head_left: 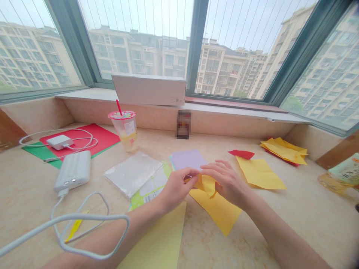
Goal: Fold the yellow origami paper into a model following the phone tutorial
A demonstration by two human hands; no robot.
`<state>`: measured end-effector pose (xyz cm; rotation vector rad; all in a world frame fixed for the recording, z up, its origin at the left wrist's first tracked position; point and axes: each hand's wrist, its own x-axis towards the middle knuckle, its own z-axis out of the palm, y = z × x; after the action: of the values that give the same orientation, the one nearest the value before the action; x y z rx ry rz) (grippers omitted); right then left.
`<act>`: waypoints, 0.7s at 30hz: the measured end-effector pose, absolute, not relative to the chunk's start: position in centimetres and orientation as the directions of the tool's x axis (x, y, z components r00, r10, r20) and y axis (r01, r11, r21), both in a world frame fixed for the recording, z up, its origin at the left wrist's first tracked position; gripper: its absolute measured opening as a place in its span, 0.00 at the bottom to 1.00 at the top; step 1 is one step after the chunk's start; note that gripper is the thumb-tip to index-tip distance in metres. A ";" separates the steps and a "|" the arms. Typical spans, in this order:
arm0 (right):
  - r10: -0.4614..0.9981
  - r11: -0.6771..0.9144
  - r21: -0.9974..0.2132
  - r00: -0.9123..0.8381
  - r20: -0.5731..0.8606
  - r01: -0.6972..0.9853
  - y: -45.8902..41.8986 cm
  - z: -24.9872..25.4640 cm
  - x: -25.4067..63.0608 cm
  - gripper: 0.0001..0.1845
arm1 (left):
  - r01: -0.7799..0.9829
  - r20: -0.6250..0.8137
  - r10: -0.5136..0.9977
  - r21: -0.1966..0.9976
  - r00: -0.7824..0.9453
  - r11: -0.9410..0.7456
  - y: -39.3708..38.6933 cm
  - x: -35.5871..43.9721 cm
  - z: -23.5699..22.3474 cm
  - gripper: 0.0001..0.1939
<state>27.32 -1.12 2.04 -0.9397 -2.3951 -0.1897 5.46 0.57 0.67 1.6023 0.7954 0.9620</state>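
Observation:
My left hand (177, 188) and my right hand (227, 181) meet at the middle of the stone counter (294, 216). Both pinch a small folded piece of yellow paper (208, 184), held just above a flat orange-yellow sheet (218, 213). A lilac sheet (188, 159) lies right behind the hands. A pale yellow sheet (159, 243) lies under my left forearm.
A drink cup with a red straw (126, 129) stands at the back left. A white power bank (73, 170) with a looping cable (84, 220), a plastic sleeve (133, 172) and red and green sheets (95, 136) lie left. Yellow sheets (259, 172) and a paper stack (283, 149) lie right.

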 end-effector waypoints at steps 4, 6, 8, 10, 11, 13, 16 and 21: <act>0.512 0.790 -0.063 -0.599 0.615 0.610 -0.8 1.5 27.7 0.17 | -0.038 0.144 0.867 0.989 0.478 -0.143 0.4 5.5 1.0 0.16; 0.476 0.805 -0.047 -0.596 0.646 0.592 -0.7 1.1 27.9 0.16 | -0.050 0.128 0.869 0.992 0.478 -0.119 0.4 5.4 1.0 0.16; 0.451 0.816 -0.044 -0.588 0.672 0.577 -0.6 0.8 27.9 0.15 | -0.072 0.112 0.867 0.993 0.485 -0.088 0.4 5.4 1.0 0.17; 0.440 0.823 -0.049 -0.581 0.685 0.566 -0.5 0.6 27.7 0.15 | -0.090 0.103 0.867 0.994 0.488 -0.067 0.4 5.4 0.9 0.17; 0.440 0.826 -0.054 -0.580 0.685 0.562 -0.5 0.5 27.6 0.15 | -0.095 0.102 0.867 0.993 0.487 -0.063 0.4 5.4 0.9 0.17; 0.453 0.827 -0.081 -0.573 0.683 0.557 -0.6 0.4 27.3 0.15 | -0.104 0.100 0.868 0.993 0.486 -0.056 0.5 5.4 0.8 0.17; 0.510 0.805 -0.137 -0.555 0.657 0.577 -0.8 0.6 27.0 0.17 | -0.097 0.090 0.864 0.994 0.496 -0.049 0.5 5.3 0.7 0.16; 0.545 0.795 -0.127 -0.606 0.578 0.593 -1.3 1.4 27.1 0.17 | -0.068 0.099 0.851 0.995 0.515 -0.075 0.4 5.3 0.5 0.15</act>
<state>27.07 -1.33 1.41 -0.8402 -2.3659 -0.1025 5.32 0.36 0.53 1.4504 0.7231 0.8802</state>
